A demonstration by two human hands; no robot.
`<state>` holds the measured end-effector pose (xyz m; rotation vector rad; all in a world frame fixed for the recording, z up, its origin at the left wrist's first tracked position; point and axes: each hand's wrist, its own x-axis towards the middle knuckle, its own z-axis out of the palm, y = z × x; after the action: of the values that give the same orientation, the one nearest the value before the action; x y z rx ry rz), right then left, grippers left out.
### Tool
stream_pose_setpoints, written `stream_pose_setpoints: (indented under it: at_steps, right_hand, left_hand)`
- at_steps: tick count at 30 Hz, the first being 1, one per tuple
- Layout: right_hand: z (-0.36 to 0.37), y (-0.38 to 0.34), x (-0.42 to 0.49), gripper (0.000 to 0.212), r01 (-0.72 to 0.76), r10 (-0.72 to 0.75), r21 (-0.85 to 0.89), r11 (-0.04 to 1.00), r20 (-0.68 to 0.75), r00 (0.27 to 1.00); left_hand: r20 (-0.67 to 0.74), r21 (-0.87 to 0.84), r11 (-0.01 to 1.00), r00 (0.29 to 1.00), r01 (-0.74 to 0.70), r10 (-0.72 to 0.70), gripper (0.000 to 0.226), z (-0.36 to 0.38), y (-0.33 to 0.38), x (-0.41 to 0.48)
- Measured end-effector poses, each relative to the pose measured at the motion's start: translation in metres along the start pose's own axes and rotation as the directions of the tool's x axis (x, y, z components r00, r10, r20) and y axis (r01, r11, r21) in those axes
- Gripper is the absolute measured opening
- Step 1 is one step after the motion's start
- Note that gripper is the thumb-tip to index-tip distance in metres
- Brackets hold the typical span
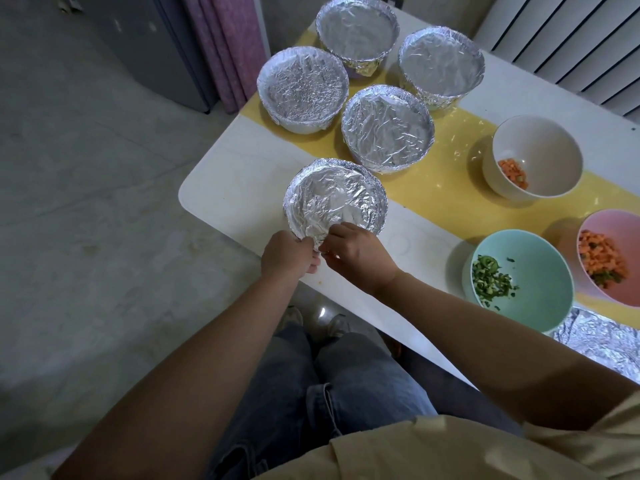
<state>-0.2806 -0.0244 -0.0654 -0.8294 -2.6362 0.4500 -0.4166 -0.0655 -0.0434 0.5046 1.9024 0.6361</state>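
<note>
Both hands, left hand point(287, 252) and right hand point(356, 252), are pinching the foil-covered bowl's point(334, 199) near rim, center frame, on the worktop point(235, 188).

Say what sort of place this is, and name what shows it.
Probably a home kitchen or dining room, mid food prep: a table carries foil-covered bowls and open bowls of chopped carrot and greens; left hand and right hand pinch the foil on the nearest bowl.

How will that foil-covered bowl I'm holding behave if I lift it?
The foil-covered bowl looks squat, so it likely won't tip. Its creased foil looks thin, probably crumpling or tearing where the left hand and right hand pinch it.
</note>
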Motion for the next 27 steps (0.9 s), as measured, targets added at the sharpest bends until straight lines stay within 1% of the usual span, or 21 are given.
stream_pose_setpoints:
  at_steps: [2,6,8,14,15,18,20,21,23,25,27]
  right_hand:
    - [0.002,0.0,0.001,0.024,-0.029,0.029,0.024,0.999,-0.008,1.0]
    - [0.002,0.0,0.001,0.021,-0.057,0.058,0.024,0.998,-0.001,0.998]
    - [0.001,-0.002,0.001,0.024,-0.061,0.061,0.036,0.997,-0.006,0.998]
    - [0.003,-0.004,0.001,0.029,-0.084,0.086,0.06,0.995,-0.031,0.996]
    - [0.002,-0.005,0.001,0.027,-0.084,0.086,0.059,0.995,-0.025,0.996]
    - [-0.003,-0.004,-0.003,0.01,-0.061,0.06,0.072,0.996,0.009,0.998]
    - [-0.008,0.002,-0.01,0.023,-0.04,0.037,0.055,0.998,0.043,0.998]
    - [-0.009,0.006,-0.013,0.023,-0.034,0.031,0.048,0.998,0.048,0.998]
    - [-0.012,0.01,-0.017,0.009,-0.017,0.016,0.034,0.999,0.029,0.999]
    - [-0.01,0.013,-0.017,0.017,-0.015,0.015,0.016,1.0,-0.005,1.0]
    - [-0.008,0.011,-0.015,0.017,-0.011,0.011,0.009,1.0,-0.003,1.0]
  left_hand:
    - [-0.009,0.015,1.0,1.0,-0.009,0.009,0.026,0.001,0.0,0.002]
    - [-0.008,-0.022,1.0,1.0,-0.012,0.012,0.026,0.0,0.0,0.004]
    - [0.0,-0.035,0.999,1.0,0.0,0.0,0.025,0.001,0.0,0.004]
    - [-0.012,0.054,0.998,1.0,-0.019,0.019,0.028,0.001,-0.001,0.008]
    - [-0.006,0.069,0.997,1.0,-0.02,0.021,0.028,0.0,-0.001,0.008]
    - [0.023,0.105,0.994,1.0,-0.024,0.022,0.025,-0.006,0.004,0.009]
    - [0.037,0.129,0.991,0.999,-0.022,0.017,0.025,-0.013,0.007,0.011]
    - [0.042,0.14,0.99,0.999,-0.019,0.014,0.026,-0.017,0.008,0.012]
    - [0.033,0.152,0.988,0.999,-0.021,0.016,0.028,-0.021,0.008,0.015]
    - [-0.002,0.159,0.987,1.0,-0.016,0.017,0.03,-0.021,0.006,0.014]
    - [-0.015,0.116,0.993,1.0,0.015,-0.013,0.033,-0.016,0.003,0.008]
